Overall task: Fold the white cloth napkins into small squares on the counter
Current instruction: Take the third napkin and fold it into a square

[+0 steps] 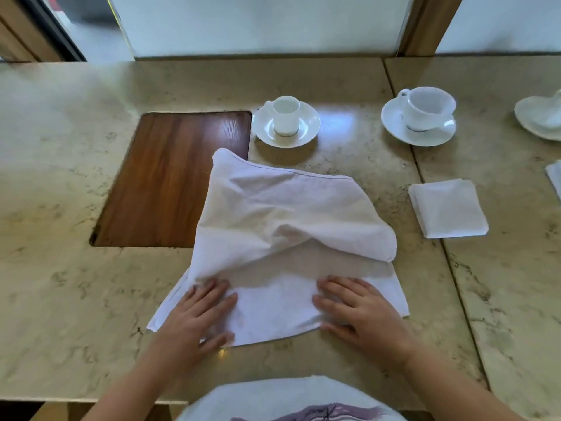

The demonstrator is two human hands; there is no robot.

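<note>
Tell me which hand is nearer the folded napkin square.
Right. The right hand presses the open napkin just below-left of the folded napkin square; the left hand lies farther left.

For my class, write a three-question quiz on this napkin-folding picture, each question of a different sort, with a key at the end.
1. True or false: both the left hand and the right hand rest flat on the large napkin.
2. Multiple choice: the folded napkin lies
A. on the wooden inset
B. on the counter, right of the large napkin
C. under the small cup
3. Fill in: the wide cup stands on a white ____.

Key
1. True
2. B
3. saucer
</note>
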